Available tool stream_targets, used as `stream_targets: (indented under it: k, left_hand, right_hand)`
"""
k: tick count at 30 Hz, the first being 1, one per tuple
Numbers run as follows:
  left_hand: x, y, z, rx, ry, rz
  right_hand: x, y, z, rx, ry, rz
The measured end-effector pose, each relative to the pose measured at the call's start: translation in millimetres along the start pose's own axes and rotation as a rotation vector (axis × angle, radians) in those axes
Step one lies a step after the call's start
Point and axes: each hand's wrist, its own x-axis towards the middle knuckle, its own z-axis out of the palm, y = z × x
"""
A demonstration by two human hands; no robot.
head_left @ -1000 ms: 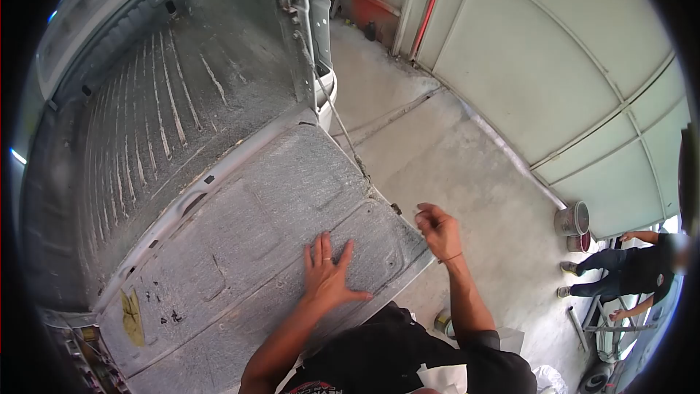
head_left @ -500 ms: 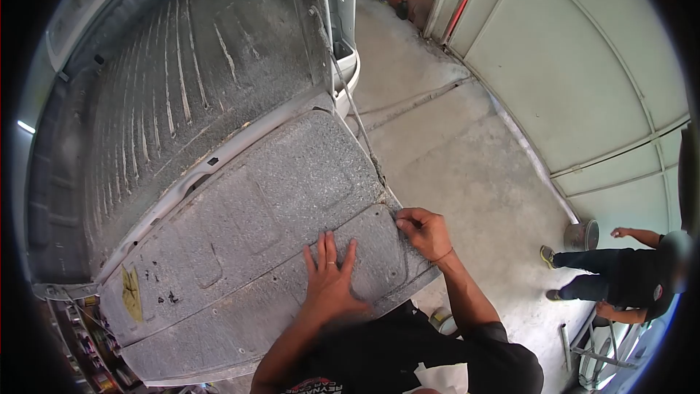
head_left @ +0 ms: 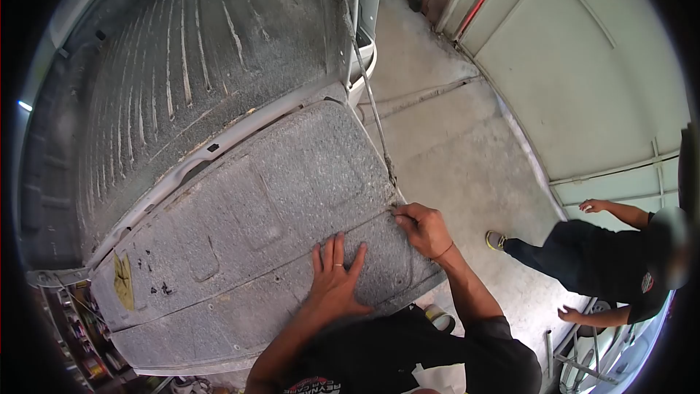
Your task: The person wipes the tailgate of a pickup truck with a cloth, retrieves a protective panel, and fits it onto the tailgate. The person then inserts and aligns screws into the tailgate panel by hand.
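Single view, head-worn, fisheye: looks down and forward from close above the tailgate [head_left: 288, 168], taking in bed [head_left: 204, 66] beyond it, floor [head_left: 463, 160] to its right.

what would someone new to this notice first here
Probably the big grey tailgate panel across the middle, with the left hand spread flat on it and the right hand at its edge. Next, the yellowish patch near the panel's far left end, and another person at the picture's right.
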Motion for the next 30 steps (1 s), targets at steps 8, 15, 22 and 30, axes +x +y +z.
stream_targets:
  k: [8,15,22,30]
  left_hand:
    - [1,2,0,-0.016,0.02,-0.025]
    - [-4,-2,1,-0.035,0.045,-0.028]
    - [-8,-5,1,0.021,0.045,-0.028]
    - [-6,-7,8,0.059,0.033,0.012]
  right_hand:
    - [1,1,3,-0.008,-0.072,-0.007]
    - [8,-6,3,-0.136,-0.129,-0.08]
    - [8,4,9,-0.364,-0.129,-0.274]
    - [3,1,17,-0.467,0.001,-0.43]
